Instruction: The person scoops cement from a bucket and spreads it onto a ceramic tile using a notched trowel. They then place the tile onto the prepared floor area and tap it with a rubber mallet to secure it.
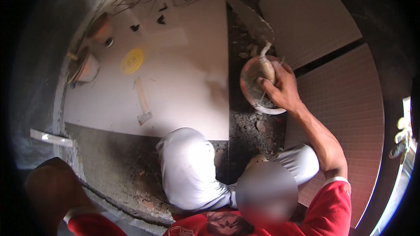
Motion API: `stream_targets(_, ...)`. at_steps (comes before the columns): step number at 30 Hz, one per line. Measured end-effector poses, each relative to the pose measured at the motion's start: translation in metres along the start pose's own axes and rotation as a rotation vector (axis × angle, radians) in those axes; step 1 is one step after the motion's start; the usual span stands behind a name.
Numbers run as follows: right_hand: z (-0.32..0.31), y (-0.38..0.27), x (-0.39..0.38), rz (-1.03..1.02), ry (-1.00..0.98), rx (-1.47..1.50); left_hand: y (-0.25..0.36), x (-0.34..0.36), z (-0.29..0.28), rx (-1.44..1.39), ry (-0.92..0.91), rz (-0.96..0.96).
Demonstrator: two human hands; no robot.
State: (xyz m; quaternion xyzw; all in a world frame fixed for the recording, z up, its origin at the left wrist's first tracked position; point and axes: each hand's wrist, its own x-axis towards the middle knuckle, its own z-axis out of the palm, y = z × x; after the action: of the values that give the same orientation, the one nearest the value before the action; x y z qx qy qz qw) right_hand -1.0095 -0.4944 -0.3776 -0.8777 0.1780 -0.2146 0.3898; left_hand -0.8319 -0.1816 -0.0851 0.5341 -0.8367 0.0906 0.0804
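Observation:
My right hand point(283, 88) is closed around the wooden handle point(267, 71) of a trowel, above a round pan. The trowel's pointed metal blade point(252, 19) reaches away from me, up and to the left, over a dark strip of rubble. The reddish-brown pan point(248, 88) has a pale, worn rim and holds some grey material, partly hidden by my hand. At the lower left, my left arm point(56, 190) shows bent and dark, but its hand cannot be seen.
Large pale tiles lie left point(188, 91) and right point(341, 87) of a rubble strip point(258, 131). On the left one are a hammer point(142, 100), a yellow disc point(132, 60), black pieces point(161, 19) and thin rods. Two buckets point(89, 69) stand along the left wall.

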Motion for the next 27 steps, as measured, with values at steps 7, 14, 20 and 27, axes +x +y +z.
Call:
stream_targets(7,0.001,0.006,-0.003,0.062,0.058,0.022,-0.002,0.024,0.023,-0.022,-0.219,0.038)
stream_targets(14,0.001,0.012,-0.008,0.100,0.032,0.092,-0.003,0.032,0.027,-0.034,-0.264,0.030)
stream_targets(20,0.001,0.014,-0.007,0.070,0.015,0.110,-0.004,0.032,0.031,-0.087,-0.259,0.011)
stream_targets(27,0.004,0.017,-0.009,0.175,-0.040,0.129,-0.009,0.033,0.033,-0.081,-0.272,-0.011)
